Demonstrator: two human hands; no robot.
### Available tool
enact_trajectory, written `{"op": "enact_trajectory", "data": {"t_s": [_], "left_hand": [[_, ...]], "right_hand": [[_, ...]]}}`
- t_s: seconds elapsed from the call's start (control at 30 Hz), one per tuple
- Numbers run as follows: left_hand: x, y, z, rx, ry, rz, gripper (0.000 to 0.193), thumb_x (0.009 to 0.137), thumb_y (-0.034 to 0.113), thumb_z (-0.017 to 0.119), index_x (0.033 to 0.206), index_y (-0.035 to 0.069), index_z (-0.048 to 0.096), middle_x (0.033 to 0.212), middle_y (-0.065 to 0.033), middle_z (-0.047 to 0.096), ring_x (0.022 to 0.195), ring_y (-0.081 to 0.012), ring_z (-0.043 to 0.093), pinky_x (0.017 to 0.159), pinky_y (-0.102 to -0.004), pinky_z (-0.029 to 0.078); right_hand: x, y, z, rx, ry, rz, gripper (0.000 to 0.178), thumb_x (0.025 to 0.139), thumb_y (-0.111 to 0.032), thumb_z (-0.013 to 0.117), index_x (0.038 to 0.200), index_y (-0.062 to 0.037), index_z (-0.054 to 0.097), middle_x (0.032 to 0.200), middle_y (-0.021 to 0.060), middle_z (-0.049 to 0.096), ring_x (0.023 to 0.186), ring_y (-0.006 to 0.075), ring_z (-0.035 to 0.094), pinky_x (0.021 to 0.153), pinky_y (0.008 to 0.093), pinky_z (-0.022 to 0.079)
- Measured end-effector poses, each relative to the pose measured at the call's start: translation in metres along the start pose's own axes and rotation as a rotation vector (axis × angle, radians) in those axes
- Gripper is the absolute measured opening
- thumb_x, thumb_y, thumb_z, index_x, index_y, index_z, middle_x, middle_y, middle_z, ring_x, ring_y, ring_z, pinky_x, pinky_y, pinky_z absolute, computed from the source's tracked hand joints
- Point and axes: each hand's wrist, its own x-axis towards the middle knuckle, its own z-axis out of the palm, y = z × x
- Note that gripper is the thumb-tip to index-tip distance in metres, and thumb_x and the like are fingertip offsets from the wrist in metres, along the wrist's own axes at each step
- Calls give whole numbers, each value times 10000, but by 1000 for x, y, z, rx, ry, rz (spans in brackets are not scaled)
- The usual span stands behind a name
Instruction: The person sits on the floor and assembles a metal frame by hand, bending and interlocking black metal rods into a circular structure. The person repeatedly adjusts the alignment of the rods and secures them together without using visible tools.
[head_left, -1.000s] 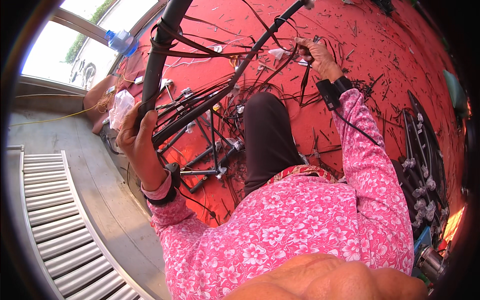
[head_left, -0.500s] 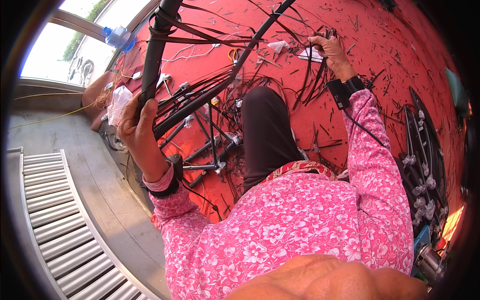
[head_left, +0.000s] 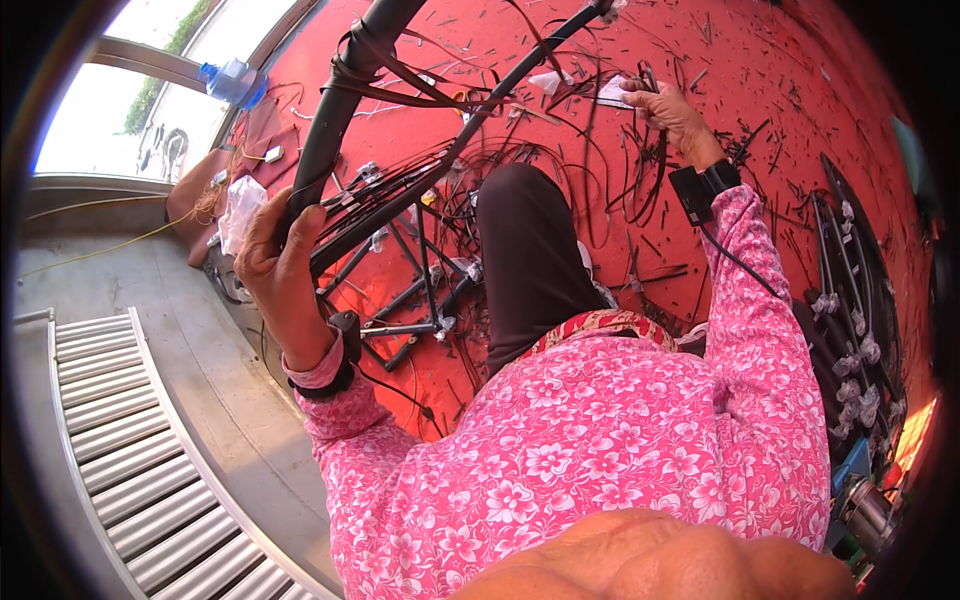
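Observation:
My left hand [head_left: 278, 250] is closed around the lower end of a thick black tube on a tubular frame [head_left: 335, 120], which looks like a bicycle frame and stands tilted. A second, thinner tube slants from beside that hand toward the top of the view. Flat black strips [head_left: 365, 60] are wound round the thick tube, their loose ends trailing to the right. My right hand [head_left: 677, 122], arm stretched forward, pinches several long black strips [head_left: 660, 175] that hang in loops above the floor. Just beyond its fingers lies a white card or paper [head_left: 612, 91].
Black strip scraps litter the red floor [head_left: 720, 280]. Other black tubes with clear wrapping [head_left: 425, 285] lie left of my knee; more wrapped frames [head_left: 850, 310] are stacked at right. A roller conveyor [head_left: 115, 400], a white plastic bag [head_left: 243, 210] and a blue water bottle [head_left: 235, 83] are at left.
The frame's upper end has swung to the right, with my left hand still on it. My right hand has shifted slightly right and lower with the strips, which now hang in looser loops.

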Motion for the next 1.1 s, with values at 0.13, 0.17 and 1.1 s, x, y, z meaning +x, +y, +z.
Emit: {"op": "enact_trajectory", "data": {"t_s": [0.13,0.17,1.1], "left_hand": [[0,0,0,51,-18,27,263,852,73,774,1075,-51,712,862,-21,682,781,-76,607,723,-215,481],[1,0,-1,78,-29,41,264,850,75,777,1073,-50,712,858,-23,683,780,-77,609,723,-217,482],[15,-16,8,176,-143,-18,286,856,149,780,1080,-21,729,808,10,678,736,-49,583,677,-209,464]], "right_hand": [[-8,26,-28,15,-6,38,158,944,-244,686,940,-90,652,699,-73,567,551,-12,489,402,152,276],[-9,34,-42,91,106,157,159,951,-248,671,920,-95,641,695,-70,563,545,-8,480,402,162,275],[-102,40,120,-762,-438,-651,344,800,38,606,1133,-13,677,940,129,661,929,296,664,844,364,534]]}}
